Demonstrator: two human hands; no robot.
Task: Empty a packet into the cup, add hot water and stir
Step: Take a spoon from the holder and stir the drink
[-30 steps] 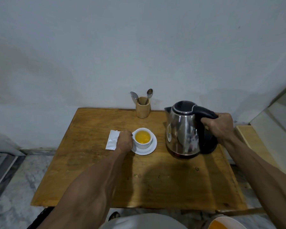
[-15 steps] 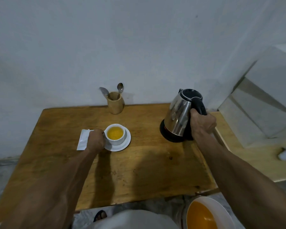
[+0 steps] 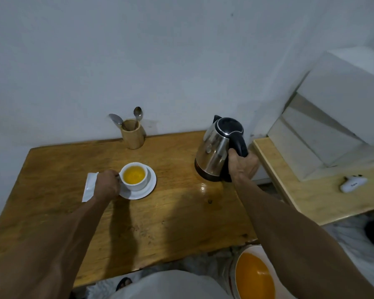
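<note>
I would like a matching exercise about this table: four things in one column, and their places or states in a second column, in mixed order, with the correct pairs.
Things:
1. white ceramic cup
2. steel kettle with black handle
3. two metal spoons
4. white paper packet

Places or states:
A. standing in the wooden holder
B. gripped by the right hand
C. lying flat beside the left hand
D. full of yellow liquid, on a white saucer

Pairs: 1-D, 2-B, 3-A, 4-C

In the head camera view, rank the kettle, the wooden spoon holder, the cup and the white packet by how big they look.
1. Kettle
2. Wooden spoon holder
3. Cup and white packet: unsure, since the left hand hides part of the packet.
</note>
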